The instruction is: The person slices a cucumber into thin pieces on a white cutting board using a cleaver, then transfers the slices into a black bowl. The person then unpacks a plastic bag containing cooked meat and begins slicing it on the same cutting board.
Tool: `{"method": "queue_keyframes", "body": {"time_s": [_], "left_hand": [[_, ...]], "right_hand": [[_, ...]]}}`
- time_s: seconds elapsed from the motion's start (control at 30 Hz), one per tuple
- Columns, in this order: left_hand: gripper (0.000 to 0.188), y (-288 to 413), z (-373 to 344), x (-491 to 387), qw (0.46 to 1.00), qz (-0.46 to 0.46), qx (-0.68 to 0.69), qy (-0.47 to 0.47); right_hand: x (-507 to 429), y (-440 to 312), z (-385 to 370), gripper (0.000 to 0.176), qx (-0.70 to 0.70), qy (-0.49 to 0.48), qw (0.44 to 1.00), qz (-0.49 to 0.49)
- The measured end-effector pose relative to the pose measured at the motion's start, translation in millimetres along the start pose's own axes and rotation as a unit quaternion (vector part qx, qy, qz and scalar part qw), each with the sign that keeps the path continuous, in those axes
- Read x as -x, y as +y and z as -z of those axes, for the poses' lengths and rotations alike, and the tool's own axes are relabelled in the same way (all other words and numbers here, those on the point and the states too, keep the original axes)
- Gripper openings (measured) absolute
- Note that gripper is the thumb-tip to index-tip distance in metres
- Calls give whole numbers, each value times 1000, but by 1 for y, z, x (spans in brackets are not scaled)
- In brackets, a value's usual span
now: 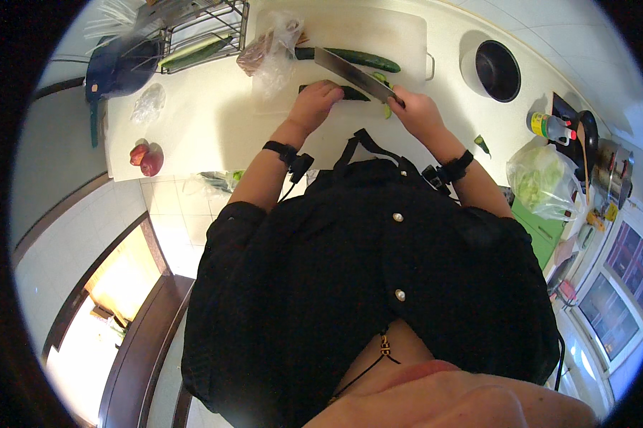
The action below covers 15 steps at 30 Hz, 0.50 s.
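Note:
My left hand (316,102) presses down on a piece of dark green cucumber (357,94) lying on the white cutting board (342,21). In my right hand (416,107) is the handle of a cleaver (352,74), its broad blade slanting up and to the left across the board. Beyond the cut piece lies a whole cucumber (372,58), partly covered by the blade. Several cucumber slices (387,110) rest close to the blade near my right hand. My left fingertips are partly hidden from this angle.
A plastic bag (284,48) lies on the board's left part. A wire rack (203,32) holds a halved cucumber (195,52). Rightward stand a dark-lined pot (498,70), a bottle (547,125) and bagged lettuce (540,176). A cucumber end (482,144) and red onions (149,159) lie near the counter's front.

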<state>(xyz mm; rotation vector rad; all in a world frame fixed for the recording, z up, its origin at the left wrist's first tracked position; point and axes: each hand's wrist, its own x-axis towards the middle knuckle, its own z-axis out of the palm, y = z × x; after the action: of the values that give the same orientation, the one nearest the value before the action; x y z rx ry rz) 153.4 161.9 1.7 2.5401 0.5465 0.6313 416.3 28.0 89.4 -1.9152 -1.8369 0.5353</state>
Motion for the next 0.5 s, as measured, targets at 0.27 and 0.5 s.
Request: {"method": "queue_keyframes", "body": {"time_s": [0.27, 0.5], "left_hand": [[34, 13, -10, -13, 989, 4, -100, -111], [26, 15, -10, -17, 989, -13, -131, -69]], "right_hand": [[3, -11, 12, 14, 29, -29, 999, 0], [10, -4, 15, 12, 40, -64, 997, -17]]}}
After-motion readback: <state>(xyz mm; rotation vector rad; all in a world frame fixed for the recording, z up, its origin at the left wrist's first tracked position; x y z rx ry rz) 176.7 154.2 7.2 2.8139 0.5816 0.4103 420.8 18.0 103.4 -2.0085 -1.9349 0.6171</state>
